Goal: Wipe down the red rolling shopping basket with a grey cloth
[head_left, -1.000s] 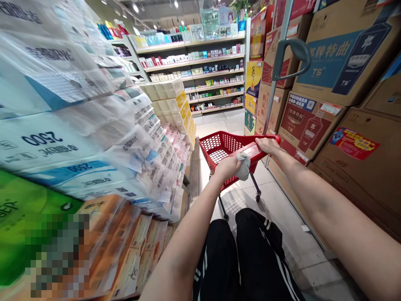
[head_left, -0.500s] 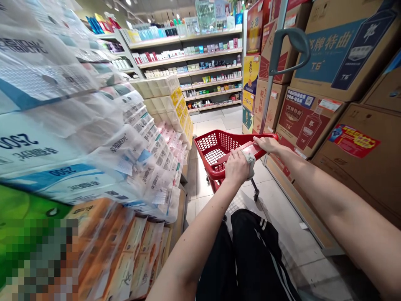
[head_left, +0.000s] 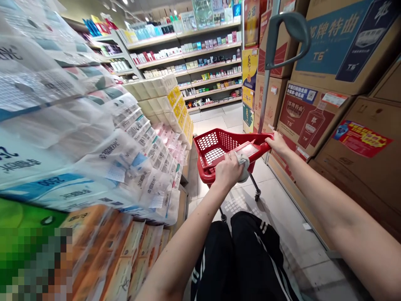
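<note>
A red plastic shopping cart (head_left: 216,146) on small wheels stands on the tiled aisle floor in front of me. My left hand (head_left: 228,170) is closed over the near rim of the cart and also clutches a crumpled grey-white cloth (head_left: 243,164). My right hand (head_left: 277,143) grips the right end of the cart's red handle bar. The basket looks empty through its mesh.
Stacked packs of tissue paper (head_left: 94,138) fill the left side, close to my arm. Brown and red cartons (head_left: 341,83) are piled on the right, with a grey metal handle (head_left: 283,39) rising before them. Shelves of small goods (head_left: 200,62) close the aisle ahead.
The cart and both hands have drifted slightly left and forward down the aisle. My left hand shifted along the rim, still clutching the cloth.
</note>
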Demonstrator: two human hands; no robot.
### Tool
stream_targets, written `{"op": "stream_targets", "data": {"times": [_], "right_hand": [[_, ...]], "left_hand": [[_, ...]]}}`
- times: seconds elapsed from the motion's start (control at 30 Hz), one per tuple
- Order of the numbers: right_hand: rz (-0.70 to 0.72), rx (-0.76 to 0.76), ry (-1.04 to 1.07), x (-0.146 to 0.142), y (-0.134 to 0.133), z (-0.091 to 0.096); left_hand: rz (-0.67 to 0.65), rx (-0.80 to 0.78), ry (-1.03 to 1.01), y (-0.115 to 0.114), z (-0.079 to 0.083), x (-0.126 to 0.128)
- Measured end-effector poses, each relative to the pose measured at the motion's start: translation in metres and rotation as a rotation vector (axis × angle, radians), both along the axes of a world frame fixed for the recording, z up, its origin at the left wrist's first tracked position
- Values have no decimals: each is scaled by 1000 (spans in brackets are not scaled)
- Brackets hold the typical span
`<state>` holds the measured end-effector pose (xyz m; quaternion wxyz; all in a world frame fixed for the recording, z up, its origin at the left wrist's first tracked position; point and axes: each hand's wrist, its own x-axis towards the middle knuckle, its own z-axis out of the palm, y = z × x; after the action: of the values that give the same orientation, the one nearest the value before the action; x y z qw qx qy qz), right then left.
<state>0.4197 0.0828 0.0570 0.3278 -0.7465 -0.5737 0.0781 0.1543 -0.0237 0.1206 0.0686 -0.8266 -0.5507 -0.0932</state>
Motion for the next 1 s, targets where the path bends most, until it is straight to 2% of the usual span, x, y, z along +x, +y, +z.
{"op": "stream_targets", "data": {"times": [0.07,0.23,0.47,0.6,0.73,0.87,1.0], "right_hand": [[-12,-4,63,-4,-2,1],[-24,-10,100,-15,-18,12],[-40,0,-30,-19,-34,23],[-41,-33,-117,-12,-35,25],[-27,-50,-155,-8,-33,28],[-17,-72,-135,-9,-32,29],[-3,-79,-119,-8,-30,27]], "left_hand": [[23,16,5,7,1,7],[-31,-3,4,33,5,36],[-20,-89,-45,53,6,80],[-104,-168,-30,60,9,91],[-169,-164,-25,57,12,84],[-250,10,-25,36,7,63],[-318,189,15,8,-3,27]]}}
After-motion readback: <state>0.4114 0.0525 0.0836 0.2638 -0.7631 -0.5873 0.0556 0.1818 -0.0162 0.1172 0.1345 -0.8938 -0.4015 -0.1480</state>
